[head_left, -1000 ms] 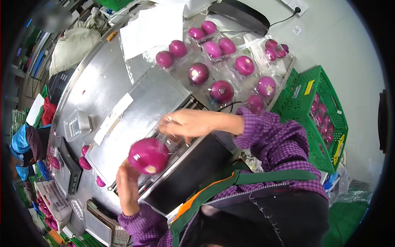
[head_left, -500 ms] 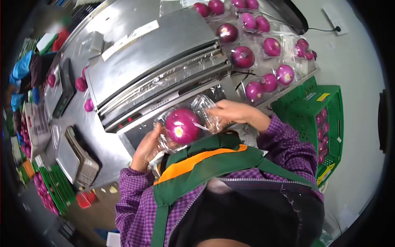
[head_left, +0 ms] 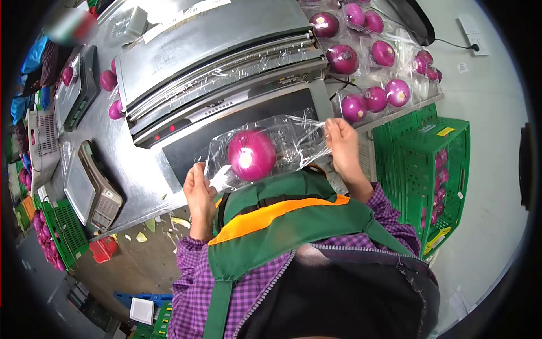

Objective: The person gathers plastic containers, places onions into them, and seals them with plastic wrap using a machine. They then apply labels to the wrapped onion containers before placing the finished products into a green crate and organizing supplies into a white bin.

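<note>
A large red onion (head_left: 252, 153) lies in a tray under clear plastic film (head_left: 292, 141), held in front of my apron. My left hand (head_left: 199, 195) pinches the film at its left end. At the right, my right hand (head_left: 342, 144) grips the film's other end, which is stretched out and bunched toward my fingers. Just beyond the onion is the dark plate (head_left: 226, 131) of a metal film-wrapping machine (head_left: 220, 48), with two red lights on its front panel.
Wrapped red onions (head_left: 342, 59) cover the bench to the right of the machine. Green crates (head_left: 460, 164) stand at the right. Two scales (head_left: 101, 195) sit on the left, near more onions. A red container (head_left: 103, 249) and food scraps are on the floor.
My hands have moved apart, the right one outward, and the film between them is pulled longer and tighter. The onion stays between them, and the machine's dark plate shows more.
</note>
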`<state>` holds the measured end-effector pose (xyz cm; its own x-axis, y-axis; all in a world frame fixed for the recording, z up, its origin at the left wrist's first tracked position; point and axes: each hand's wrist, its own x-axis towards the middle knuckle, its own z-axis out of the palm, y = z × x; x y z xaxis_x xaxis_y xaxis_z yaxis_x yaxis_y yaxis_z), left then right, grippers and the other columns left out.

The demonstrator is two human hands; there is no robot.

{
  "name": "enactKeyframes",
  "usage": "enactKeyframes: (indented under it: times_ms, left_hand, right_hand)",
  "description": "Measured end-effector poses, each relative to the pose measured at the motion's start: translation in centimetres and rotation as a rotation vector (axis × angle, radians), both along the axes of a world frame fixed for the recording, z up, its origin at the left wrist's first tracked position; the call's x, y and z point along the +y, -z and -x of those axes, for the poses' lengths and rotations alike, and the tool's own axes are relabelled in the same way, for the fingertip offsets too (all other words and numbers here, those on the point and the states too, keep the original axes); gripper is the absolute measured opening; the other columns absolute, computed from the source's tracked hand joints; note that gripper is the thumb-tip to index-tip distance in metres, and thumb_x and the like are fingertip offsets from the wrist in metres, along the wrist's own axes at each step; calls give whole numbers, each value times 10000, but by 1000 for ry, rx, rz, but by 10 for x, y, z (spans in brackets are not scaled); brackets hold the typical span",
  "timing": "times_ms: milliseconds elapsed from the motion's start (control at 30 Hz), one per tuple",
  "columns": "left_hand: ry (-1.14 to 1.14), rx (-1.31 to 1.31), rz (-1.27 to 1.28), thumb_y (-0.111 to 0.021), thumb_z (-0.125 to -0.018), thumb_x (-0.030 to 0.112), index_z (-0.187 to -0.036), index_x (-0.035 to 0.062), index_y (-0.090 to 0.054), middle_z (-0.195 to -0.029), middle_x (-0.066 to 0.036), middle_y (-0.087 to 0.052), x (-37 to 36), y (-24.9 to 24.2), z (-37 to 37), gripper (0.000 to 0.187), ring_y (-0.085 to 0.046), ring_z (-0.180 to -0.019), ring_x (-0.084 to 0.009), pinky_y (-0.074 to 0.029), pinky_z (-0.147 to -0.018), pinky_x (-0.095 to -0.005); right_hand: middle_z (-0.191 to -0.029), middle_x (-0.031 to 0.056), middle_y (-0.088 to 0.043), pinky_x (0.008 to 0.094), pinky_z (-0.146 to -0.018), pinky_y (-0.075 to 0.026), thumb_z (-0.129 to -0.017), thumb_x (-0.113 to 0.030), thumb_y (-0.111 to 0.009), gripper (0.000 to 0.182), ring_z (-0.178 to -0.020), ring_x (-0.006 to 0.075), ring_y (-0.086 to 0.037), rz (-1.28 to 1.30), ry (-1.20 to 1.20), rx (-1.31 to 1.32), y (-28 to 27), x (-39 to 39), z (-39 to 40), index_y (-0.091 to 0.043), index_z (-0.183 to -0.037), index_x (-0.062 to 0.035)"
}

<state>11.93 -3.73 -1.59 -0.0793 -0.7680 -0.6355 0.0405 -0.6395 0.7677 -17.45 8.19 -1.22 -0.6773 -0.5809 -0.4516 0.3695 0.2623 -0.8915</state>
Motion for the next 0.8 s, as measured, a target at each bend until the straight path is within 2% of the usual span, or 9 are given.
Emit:
enactKeyframes:
  times_ms: [167,267,500,533,567,633,733,767,800]
  left_hand:
    - [99,20,-147,-520,-969,283,-953,92,-596,-549,71,-383,14,-14,-1,206,-308,-438,-15,-243,-393,-184]
    - [58,-28,-101,-569,-944,251,-952,116,-606,-546,72,-399,21,2,-6,141,-318,-435,-16,-247,-389,-185]
    - [19,-79,-191,-596,-927,217,-890,93,-609,-472,72,-375,31,15,-57,130,-285,-366,-28,-218,-351,-210]
    - [76,-60,-245,-595,-925,222,-869,92,-607,-479,68,-376,37,29,-61,142,-289,-371,-33,-216,-351,-220]
    - [133,-40,-296,-595,-924,226,-847,91,-606,-487,63,-377,43,46,-64,156,-294,-376,-38,-214,-350,-230]
    - [436,-232,-264,-598,-910,242,-889,61,-633,-512,44,-435,49,83,-53,185,-400,-419,-73,-305,-385,-249]
    - [1062,-298,342,-606,-887,266,-1085,9,-602,-861,-99,-610,51,162,-42,325,-583,-809,-197,-463,-691,-318]
    - [1156,-225,565,-617,-876,271,-1143,-2,-580,-1005,-148,-624,51,169,-30,384,-587,-966,-235,-471,-821,-346]
    - [958,-16,511,-633,-860,267,-1155,2,-571,-1082,-173,-595,55,168,-18,401,-555,-1038,-251,-444,-884,-367]
  right_hand:
    - [-657,-29,-487,200,-441,-311,-983,-220,-475,220,-503,28,-386,-107,36,173,8,5,-8,-536,-854,-53]
    - [-609,-36,-411,226,-397,-274,-994,-249,-440,240,-449,54,-333,-30,153,-323,-3,0,-14,-473,-819,-88]
    - [-562,-50,-350,197,-360,-176,-986,-228,-456,239,-380,32,-238,-94,145,-276,-1,43,-4,-442,-775,-118]
    - [-578,-19,-434,268,-381,-307,-965,-233,-487,261,-403,91,-364,-144,50,-276,24,58,2,-483,-759,-72]
    - [-578,-19,-434,268,-381,-307,-965,-233,-487,261,-403,91,-364,-144,48,-277,58,70,-4,-483,-759,-72]
    - [-683,45,-595,359,-540,-457,-921,-249,-533,271,-560,212,-553,-445,-487,590,118,88,-16,-578,-832,3]
    - [-889,108,-662,372,-736,-488,-867,-188,-572,234,-815,265,-623,-198,-818,147,136,58,-53,-618,-978,13]
    - [-959,107,-679,375,-755,-496,-841,-225,-605,299,-855,267,-636,-103,-817,-55,134,48,-61,-634,-1026,8]
    - [-966,108,-677,374,-763,-494,-842,-219,-606,299,-866,264,-634,-55,-828,-141,129,43,-64,-630,-1034,9]
